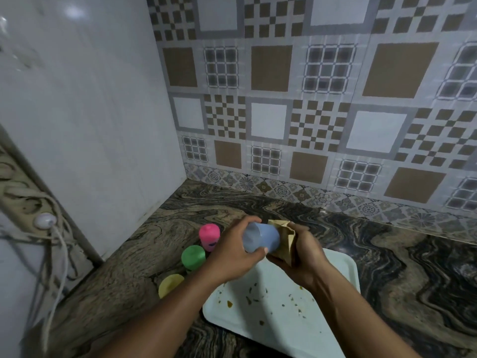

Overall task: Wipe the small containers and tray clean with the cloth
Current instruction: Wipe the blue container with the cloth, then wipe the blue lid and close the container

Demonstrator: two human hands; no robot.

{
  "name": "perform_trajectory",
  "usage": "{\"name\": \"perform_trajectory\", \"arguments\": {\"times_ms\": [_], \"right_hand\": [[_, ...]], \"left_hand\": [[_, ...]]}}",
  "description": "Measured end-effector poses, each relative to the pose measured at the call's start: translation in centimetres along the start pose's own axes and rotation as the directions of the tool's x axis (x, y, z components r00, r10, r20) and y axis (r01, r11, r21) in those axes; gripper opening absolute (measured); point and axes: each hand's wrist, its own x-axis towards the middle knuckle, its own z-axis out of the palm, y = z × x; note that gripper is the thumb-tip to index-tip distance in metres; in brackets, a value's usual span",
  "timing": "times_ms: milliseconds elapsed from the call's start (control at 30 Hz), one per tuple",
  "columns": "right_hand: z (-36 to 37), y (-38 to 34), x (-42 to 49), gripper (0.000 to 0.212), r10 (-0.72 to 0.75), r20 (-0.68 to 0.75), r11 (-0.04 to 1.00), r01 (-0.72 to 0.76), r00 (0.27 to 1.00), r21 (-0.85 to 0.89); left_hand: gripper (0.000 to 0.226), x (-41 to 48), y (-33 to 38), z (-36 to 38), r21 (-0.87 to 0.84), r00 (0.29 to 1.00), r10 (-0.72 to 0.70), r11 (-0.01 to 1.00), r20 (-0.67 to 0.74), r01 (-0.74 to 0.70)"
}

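1. Countertop [387, 254]: dark, swirled, polished stone. It looks slick, so I'd do the wiping in the air and not press down on it.
2. Tray [344, 277]: white, rectangular with rounded corners and a shallow rim, probably smooth plastic. It lies flat at five o'clock of the view, under the hands. I'd leave it till last.
3. Left hand [229, 251]: fingers and thumb are curled round the blue container. I'd turn it slowly so every side meets the cloth.
4. Right hand [304, 257]: it clutches the bunched cloth. I'd keep the pressure firm and even.
5. Cloth [285, 241]: tan, creased and soft – pressed against the container's three o'clock end.
6. Blue container [263, 239]: a small tapered tumbler of matt plastic, held on its side above the tray's far edge. I can't tell whether the end facing me is its mouth or its base.
7. Pink container [209, 235], green container [193, 257] and yellow container [170, 281]: the same rounded shape, in a row on the countertop at nine to ten o'clock of the tray.
8. Specks [249, 298]: dark and yellowish bits scattered over the tray – they look dried on and may need rubbing.
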Motion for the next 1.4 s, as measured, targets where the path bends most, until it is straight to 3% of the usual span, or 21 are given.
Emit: {"name": "perform_trajectory", "arguments": {"times_ms": [267, 467, 633, 700, 800, 900, 1000, 1200, 1267, 1400], "right_hand": [[5.0, 2.0, 0.3, 0.045, 0.097, 0.103, 0.991, -0.105, 0.99, 0.082], [9.2, 5.8, 0.0, 0.046, 0.177, 0.198, 0.984, -0.172, 0.964, -0.041], [10.3, 9.9, -1.2, 0.049, 0.264, 0.272, 0.962, -0.231, 0.925, -0.145], [9.9, 10.9, -1.4, 0.038, 0.307, 0.255, 0.949, -0.274, 0.917, -0.157], [8.6, 11.6, -0.8, 0.047, 0.311, 0.175, 0.942, -0.279, 0.934, -0.185], [7.4, 11.5, -0.5, 0.047, 0.296, 0.126, 0.94, -0.266, 0.947, -0.212], [6.8, 11.3, -0.2, 0.049, 0.307, 0.114, 0.939, -0.281, 0.945, -0.2], [5.6, 10.2, 0.7, 0.05, 0.276, 0.1, 0.954, -0.259, 0.956, -0.152], [4.9, 9.1, 1.0, 0.053, 0.249, 0.087, 0.963, -0.238, 0.964, -0.126], [3.6, 6.3, 1.9, 0.053, 0.202, 0.045, 0.978, -0.199, 0.978, -0.063]], "left_hand": [[0.053, -6.0, -2.7, -8.4, 0.105, 0.984, -0.107, 0.987, -0.144, 0.123], [0.038, -11.6, -4.8, -14.2, 0.173, 0.941, -0.339, 0.926, -0.008, 0.335], [0.059, -15.0, -7.0, -13.8, 0.396, 0.884, -0.467, 0.816, 0.02, 0.422], [0.067, -15.7, -7.8, -12.7, 0.396, 0.869, -0.495, 0.797, -0.003, 0.456], [0.079, -16.3, -9.1, -10.9, 0.389, 0.845, -0.534, 0.778, -0.001, 0.492], [0.11, -16.4, -9.8, -9.1, 0.383, 0.814, -0.58, 0.757, 0.024, 0.529], [0.122, -16.2, -10.7, -7.7, 0.41, 0.803, -0.596, 0.733, 0.001, 0.543], [0.122, -15.5, -11.0, -7.1, 0.434, 0.778, -0.627, 0.691, -0.041, 0.579], [0.117, -15.1, -10.2, -6.9, 0.49, 0.806, -0.575, 0.669, -0.136, 0.56], [0.084, -12.7, -8.3, -6.1, 0.562, 0.913, -0.313, 0.719, -0.264, 0.409]]}}
